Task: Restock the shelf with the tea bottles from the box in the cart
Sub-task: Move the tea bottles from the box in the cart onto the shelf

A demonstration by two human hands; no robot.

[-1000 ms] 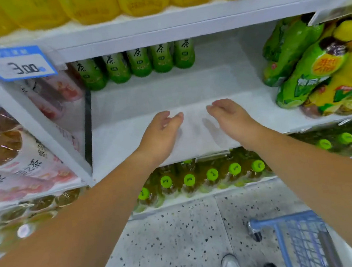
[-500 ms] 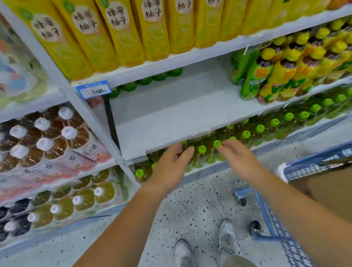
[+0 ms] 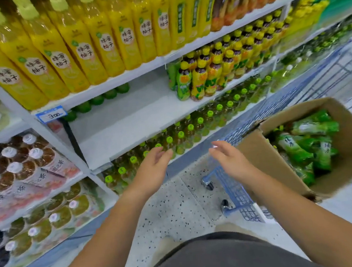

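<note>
Both hands hang empty with fingers loosely spread, the left hand (image 3: 155,168) and right hand (image 3: 228,160) below the shelf's (image 3: 130,120) front edge; the tea bottles (image 3: 306,143) lie in the box (image 3: 266,158) inside the cart (image 3: 234,183); a few green bottles (image 3: 98,101) stand at the shelf's back edge.

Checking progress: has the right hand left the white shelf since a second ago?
Yes. The right hand has drawn back off the shelf, below its front edge, near the box.

I see a shop: long shelves (image 3: 126,121) w/ rows of drink bottles (image 3: 79,47), a price tag (image 3: 51,116) & a blue cart (image 3: 234,183).
</note>
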